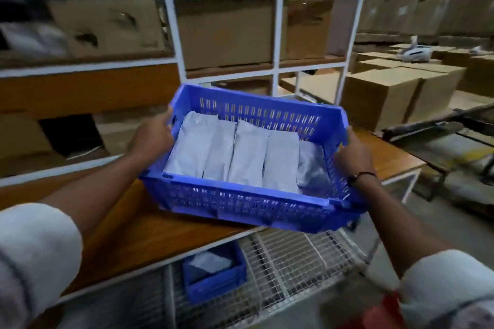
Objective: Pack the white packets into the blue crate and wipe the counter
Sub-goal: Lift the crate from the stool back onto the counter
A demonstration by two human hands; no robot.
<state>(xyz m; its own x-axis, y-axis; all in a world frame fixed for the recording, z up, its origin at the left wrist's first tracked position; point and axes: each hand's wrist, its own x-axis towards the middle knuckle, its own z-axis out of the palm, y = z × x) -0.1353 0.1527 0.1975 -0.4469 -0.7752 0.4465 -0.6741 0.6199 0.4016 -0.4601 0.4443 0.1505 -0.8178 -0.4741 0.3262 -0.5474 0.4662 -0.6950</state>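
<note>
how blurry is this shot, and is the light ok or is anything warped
Head view: the crate and packets are fairly sharp, while the shelves on the left and both sleeves smear with motion blur; the light is dim, and the rightmost packet sits in shadow; the wide lens bows the shelves.

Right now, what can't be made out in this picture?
- Head view: fingertips of the left hand and right hand, hidden by walls of the blue perforated plastic crate.
- Anything beneath the flat white packets, which cover the crate floor.
- Small blue bin under the brown wooden counter: partly cut off by the counter edge.
- Brown cardboard boxes: print blurred.
</note>
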